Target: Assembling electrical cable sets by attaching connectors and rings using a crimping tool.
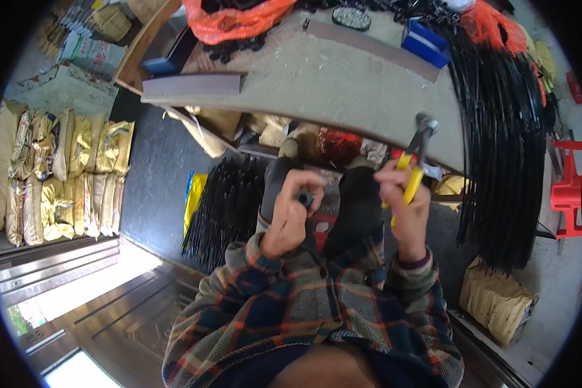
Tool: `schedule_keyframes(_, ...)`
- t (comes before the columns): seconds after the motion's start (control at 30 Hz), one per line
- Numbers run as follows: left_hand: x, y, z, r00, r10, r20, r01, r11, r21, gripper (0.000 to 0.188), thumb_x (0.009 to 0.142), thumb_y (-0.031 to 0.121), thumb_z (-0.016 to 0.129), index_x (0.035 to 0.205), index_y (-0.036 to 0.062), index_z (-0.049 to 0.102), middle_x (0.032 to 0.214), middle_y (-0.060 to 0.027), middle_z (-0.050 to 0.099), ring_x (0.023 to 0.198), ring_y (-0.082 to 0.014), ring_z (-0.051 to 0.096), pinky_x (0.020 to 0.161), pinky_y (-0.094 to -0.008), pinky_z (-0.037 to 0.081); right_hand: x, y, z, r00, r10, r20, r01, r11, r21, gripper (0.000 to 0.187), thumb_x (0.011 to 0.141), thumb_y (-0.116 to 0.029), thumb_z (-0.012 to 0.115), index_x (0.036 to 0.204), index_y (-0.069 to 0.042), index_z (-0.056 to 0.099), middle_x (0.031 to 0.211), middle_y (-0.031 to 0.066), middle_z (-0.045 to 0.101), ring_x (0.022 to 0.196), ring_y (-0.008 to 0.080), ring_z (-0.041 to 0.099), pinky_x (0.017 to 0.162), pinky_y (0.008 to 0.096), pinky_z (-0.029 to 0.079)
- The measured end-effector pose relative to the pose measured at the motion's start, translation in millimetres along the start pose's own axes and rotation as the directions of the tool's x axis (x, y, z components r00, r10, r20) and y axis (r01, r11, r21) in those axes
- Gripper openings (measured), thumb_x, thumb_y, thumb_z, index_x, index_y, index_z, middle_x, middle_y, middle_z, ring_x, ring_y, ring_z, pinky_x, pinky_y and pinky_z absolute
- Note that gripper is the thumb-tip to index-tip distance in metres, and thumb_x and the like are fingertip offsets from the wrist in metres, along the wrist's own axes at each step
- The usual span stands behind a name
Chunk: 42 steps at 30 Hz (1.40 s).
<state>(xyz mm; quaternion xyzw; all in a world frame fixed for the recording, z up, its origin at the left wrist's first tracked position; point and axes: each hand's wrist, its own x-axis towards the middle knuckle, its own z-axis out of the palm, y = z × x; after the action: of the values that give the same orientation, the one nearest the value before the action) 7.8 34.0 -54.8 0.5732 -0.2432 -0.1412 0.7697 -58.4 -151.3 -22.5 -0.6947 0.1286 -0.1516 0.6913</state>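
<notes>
My left hand (286, 216) is closed around a dark, thin rod-like piece (304, 197), seen nearly end-on; its length is hidden by the hand. To the right, my right hand (406, 210) grips yellow-handled pliers (415, 161), with their dark metal head pointing up and away, over the near edge of the workbench (343, 87). The two hands are apart, both above my lap. Slight blur covers the right fingers.
Long black rods (498, 149) hang over the bench's right end; another black bundle (226, 207) stands left of my legs. On the bench are a blue box (425, 44), an orange-red bag (236, 22) and metal strips (194, 85). A red stool (568, 187) stands far right.
</notes>
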Motion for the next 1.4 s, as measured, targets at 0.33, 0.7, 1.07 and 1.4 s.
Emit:
schedule_keyframes(0.33,10.9,-0.4,-25.5,0.988,0.046,-0.149,-0.062,0.993,-0.099,0.060,0.083,0.059,0.040,0.085,-0.0004,0.043,0.061,-0.0079,0.042,0.048,-0.0117,0.038,0.046,-0.0241,0.032,284.6,-5.5,-8.9,0.914,-0.395,-0.089,0.143,0.521,-0.842,0.028,0.072,-0.025,0.069,0.082,0.000,0.063,0.079,0.0176,0.063,0.074,0.0270,0.062,0.063,0.0340,0.047)
schedule_keyframes(0.7,18.1,-8.9,-40.0,0.996,-0.025,-0.086,0.013,0.991,-0.132,0.057,0.088,0.054,0.035,0.086,-0.0019,0.047,0.063,-0.0070,0.048,0.054,-0.0094,0.041,0.048,-0.0217,0.032,355.0,15.7,15.6,0.936,-0.353,0.008,0.041,0.087,-0.995,0.017,0.071,-0.018,0.064,0.083,-0.006,0.065,0.092,0.0147,0.055,0.079,0.0345,0.060,0.069,0.0436,0.049)
schedule_keyframes(1.07,11.1,-4.5,-40.4,0.985,-0.049,-0.165,0.030,0.993,-0.117,0.056,0.092,0.049,0.028,0.083,-0.0020,0.049,0.062,-0.0067,0.049,0.052,-0.0103,0.042,0.047,-0.0224,0.034,303.8,2.5,14.5,0.885,-0.461,0.057,0.306,0.485,-0.820,0.018,0.078,-0.019,0.061,0.081,-0.002,0.059,0.077,0.0090,0.052,0.072,0.0240,0.059,0.061,0.0360,0.046)
schedule_keyframes(1.4,35.9,52.0,9.5,0.996,-0.050,-0.077,0.050,0.999,0.007,0.068,0.087,0.062,0.027,0.088,-0.0019,0.050,0.069,-0.0058,0.048,0.055,-0.0093,0.042,0.047,-0.0215,0.030,41.6,-23.0,64.1,0.945,-0.105,0.310,-0.038,0.906,0.421,0.023,0.083,-0.023,0.059,0.074,-0.003,0.050,0.078,0.0060,0.046,0.065,0.0104,0.042,0.055,0.0239,0.038)
